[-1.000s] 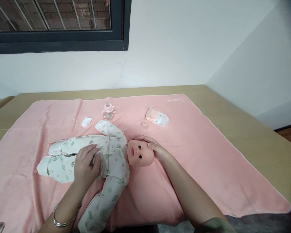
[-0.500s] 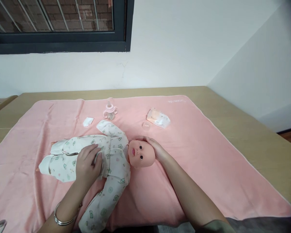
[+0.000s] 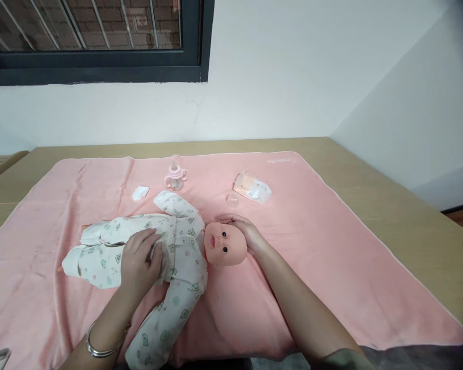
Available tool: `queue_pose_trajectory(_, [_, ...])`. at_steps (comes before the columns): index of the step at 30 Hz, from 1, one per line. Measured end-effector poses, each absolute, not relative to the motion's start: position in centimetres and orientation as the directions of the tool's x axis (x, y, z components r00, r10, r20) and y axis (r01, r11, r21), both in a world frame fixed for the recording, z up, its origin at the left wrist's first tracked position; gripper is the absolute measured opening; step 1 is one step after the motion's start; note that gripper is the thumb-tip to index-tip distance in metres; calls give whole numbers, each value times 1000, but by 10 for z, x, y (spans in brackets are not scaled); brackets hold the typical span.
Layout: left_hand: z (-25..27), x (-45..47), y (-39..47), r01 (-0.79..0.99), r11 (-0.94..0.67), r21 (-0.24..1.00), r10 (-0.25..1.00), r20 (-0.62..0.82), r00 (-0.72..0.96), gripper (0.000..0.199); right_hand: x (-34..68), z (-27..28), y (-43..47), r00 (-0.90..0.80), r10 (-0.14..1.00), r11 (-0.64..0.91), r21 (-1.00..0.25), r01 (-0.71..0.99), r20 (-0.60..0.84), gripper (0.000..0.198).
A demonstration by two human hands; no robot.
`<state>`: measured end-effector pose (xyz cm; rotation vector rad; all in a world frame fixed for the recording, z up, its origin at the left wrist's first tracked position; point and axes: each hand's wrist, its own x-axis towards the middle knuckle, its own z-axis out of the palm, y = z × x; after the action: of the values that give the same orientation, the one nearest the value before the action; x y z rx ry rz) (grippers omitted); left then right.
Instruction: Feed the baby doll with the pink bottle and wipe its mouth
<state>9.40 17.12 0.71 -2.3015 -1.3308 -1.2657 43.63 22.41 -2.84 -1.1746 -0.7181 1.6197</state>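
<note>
A baby doll [image 3: 181,241] in white pyjamas with a green print lies on its back, its head [image 3: 227,245] to the right and feet to the left. My left hand [image 3: 141,257] rests on its belly, fingers loosely bent over the cloth and thumb apart. Along the far side and crown of the head lies my right hand [image 3: 244,230], fingers stretched out and touching it; part of the palm is hidden. One long sleeve [image 3: 165,324] reaches toward me between my arms.
Beneath the doll a pink blanket [image 3: 312,267] covers much of the wooden table [image 3: 374,190]. Beyond the doll are a baby bottle [image 3: 175,177] with two handles, a small white pad [image 3: 140,193], a clear cap [image 3: 232,200] and a printed packet [image 3: 252,187]. A wall and window stand behind.
The fingers of my right hand have shifted slightly along the far side of the doll's head. My left hand and the doll's body stay in place.
</note>
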Motion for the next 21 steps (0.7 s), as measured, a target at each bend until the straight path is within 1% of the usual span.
queue_pose_trajectory(4, [7,94,171,788,-578,212,601,764,235,14,433,-27,226,8,909,-385,-848,-363,-416,38])
queue_pose_trajectory(9, [8,94,172,793,-579,191,595,763,251,13,433,-30,227,14,903,-396,-846,-357,-429,37])
queue_pose_trajectory(14, [9,94,172,792,-583,182,593,762,262,12,435,-25,225,-15,921,-365,-853,-374,-388,39])
queue_pose_trajectory(21, [7,94,172,790,-583,190,594,762,255,13,435,-17,223,-58,946,-319,-878,-356,-320,30])
